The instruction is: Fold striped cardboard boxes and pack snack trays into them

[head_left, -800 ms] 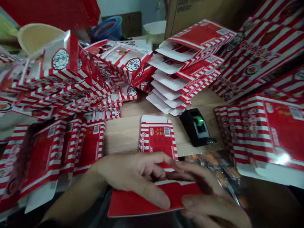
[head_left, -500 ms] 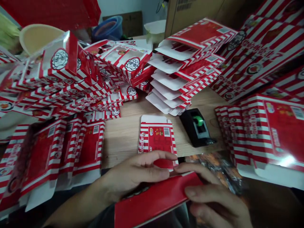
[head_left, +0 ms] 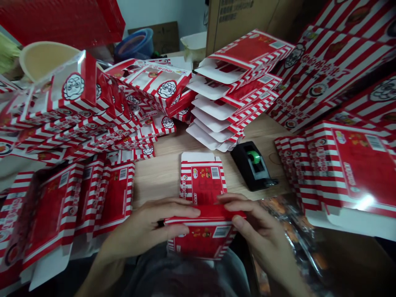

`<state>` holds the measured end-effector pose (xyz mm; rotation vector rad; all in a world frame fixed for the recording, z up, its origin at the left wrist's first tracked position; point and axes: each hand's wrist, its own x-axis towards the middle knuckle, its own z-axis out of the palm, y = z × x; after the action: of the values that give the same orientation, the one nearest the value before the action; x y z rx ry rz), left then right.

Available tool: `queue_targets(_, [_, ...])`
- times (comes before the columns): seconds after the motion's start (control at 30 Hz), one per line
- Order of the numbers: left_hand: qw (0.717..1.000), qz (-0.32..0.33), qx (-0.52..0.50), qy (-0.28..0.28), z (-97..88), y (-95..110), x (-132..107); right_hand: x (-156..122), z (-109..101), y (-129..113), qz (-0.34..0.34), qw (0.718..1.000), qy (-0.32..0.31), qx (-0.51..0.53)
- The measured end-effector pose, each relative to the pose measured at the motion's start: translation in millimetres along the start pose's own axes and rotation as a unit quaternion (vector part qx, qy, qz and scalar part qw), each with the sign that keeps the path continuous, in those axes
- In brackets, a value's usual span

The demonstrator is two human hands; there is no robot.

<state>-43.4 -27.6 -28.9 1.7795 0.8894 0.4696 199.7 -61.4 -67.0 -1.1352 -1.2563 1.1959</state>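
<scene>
**Bottom centre: left hand and right hand hold a red striped carton**

Left fingers lie pressed together against its red flap; right fingers pinch the flap's end. Just beyond, a flat striped carton lies on the table, near a black tape dispenser.

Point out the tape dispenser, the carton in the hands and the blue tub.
Tape dispenser (head_left: 241, 167), head view, on its black body.
Red-and-white striped carton (head_left: 204, 243), head view, on its red panel.
Blue plastic tub (head_left: 133, 47), head view, on its side.
</scene>
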Motion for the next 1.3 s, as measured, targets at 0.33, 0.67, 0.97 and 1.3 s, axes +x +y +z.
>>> queue_targets(0.33, [0.979,0.129,-0.135,0.082,16.4,-23.7,8.4,2.0,-11.8,9.5,-0.07,0.995,-0.017,-0.07])
queue_targets(0.67, [0.965,0.114,-0.231,0.055,15.0,-35.1,9.4,-0.6,-11.3,20.5,-0.091,0.993,-0.01,-0.08])
queue_targets(0.97, [0.941,0.066,-0.326,-0.058,-3.0,-23.8,12.9,2.5,-10.8,16.3,-0.083,0.995,-0.021,-0.05])
queue_targets(1.3, [0.969,0.083,-0.231,0.0,10.1,-30.2,20.1,1.1,-9.7,20.0,-0.081,0.991,-0.03,-0.1])
